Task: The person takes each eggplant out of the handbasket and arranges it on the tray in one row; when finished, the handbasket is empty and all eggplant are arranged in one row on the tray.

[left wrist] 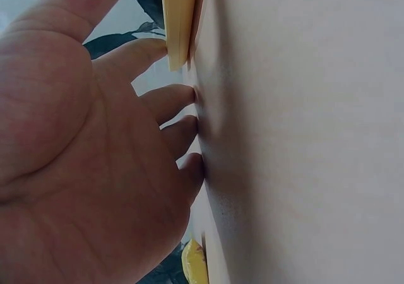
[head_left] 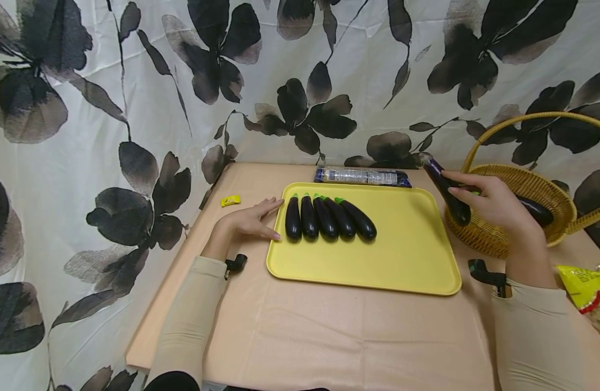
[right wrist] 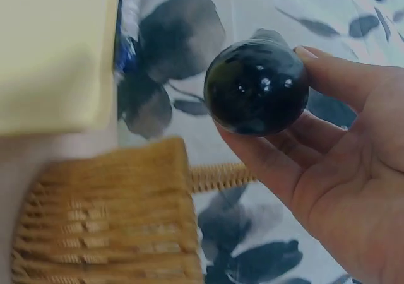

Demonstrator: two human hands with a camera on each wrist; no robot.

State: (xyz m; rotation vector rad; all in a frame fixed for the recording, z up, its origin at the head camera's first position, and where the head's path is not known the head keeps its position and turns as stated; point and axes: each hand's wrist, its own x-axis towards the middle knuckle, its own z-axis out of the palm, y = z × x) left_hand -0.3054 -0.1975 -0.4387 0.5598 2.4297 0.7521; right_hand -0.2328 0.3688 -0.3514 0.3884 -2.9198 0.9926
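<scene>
The right hand [head_left: 495, 203] pinches an eggplant [head_left: 447, 193] by the left rim of the wicker basket [head_left: 476, 239], which holds another eggplant [head_left: 537, 212]; a yellow bag [head_left: 581, 288] lies nearer; a blue packet [head_left: 361, 176] lines the tray's far edge; the left hand [head_left: 246, 224], fingers spread, touches the yellow tray [head_left: 402, 250]; its surface stretches rightward from five eggplants [head_left: 326, 220].

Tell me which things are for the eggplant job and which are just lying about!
Seem part of the job:
yellow tray
five eggplants on it
held eggplant, in the right grip
wicker basket
basket eggplant

Seem just lying about:
small yellow packet
long package behind the tray
yellow bag
</scene>
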